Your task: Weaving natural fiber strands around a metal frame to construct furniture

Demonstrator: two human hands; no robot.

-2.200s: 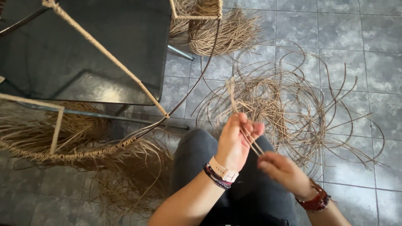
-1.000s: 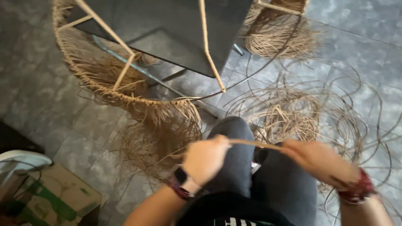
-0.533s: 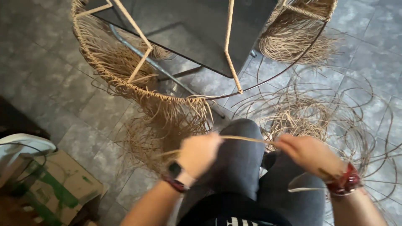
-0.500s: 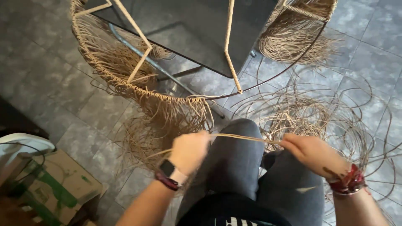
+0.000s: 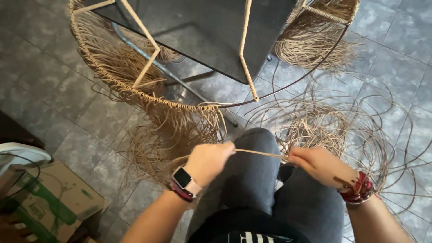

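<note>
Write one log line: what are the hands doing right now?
left hand: grips cane strip | right hand: grips same strip | strip: taut above knees | half-woven frame: ahead | loose cane pile: floor

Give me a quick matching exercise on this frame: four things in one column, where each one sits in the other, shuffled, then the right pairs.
Things:
1. smartwatch
2. red bracelet
3. cardboard box
4. straw strand

Places:
A. stretched between the left hand and the right hand
B. on the floor at the lower left
C. on the left wrist
D. on the right wrist

Pairs: 1-C, 2-D, 3-B, 4-A
</note>
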